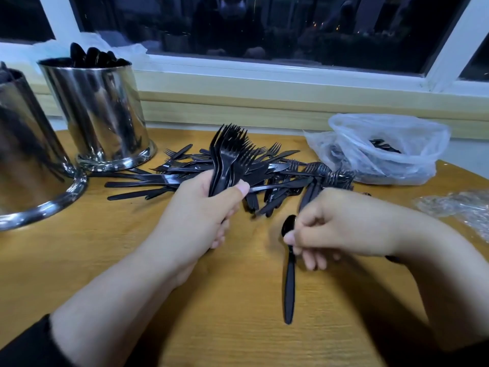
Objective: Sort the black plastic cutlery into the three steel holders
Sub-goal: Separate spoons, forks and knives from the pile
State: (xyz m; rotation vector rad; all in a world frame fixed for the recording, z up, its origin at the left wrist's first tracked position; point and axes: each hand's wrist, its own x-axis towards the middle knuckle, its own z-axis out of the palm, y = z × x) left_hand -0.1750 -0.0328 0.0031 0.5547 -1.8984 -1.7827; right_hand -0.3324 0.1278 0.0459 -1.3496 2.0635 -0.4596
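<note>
My left hand point(209, 207) grips a bundle of black plastic forks point(230, 154), tines pointing up and away. My right hand point(341, 226) pinches a black spoon point(289, 276) by its neck, bowl up and handle hanging toward me over the wooden table point(132, 260). Behind both hands lies a loose pile of black knives and forks point(277, 176). Two steel holders show at the left: a near one point(29, 160) cut off by the frame edge, and a far one point(100, 115) with several spoon bowls point(92, 56) sticking out of its top.
A clear plastic bag point(383, 149) with more black cutlery inside sits at the back right. Crumpled clear plastic point(460, 205) lies at the right edge. A window sill and dark window run along the back of the table.
</note>
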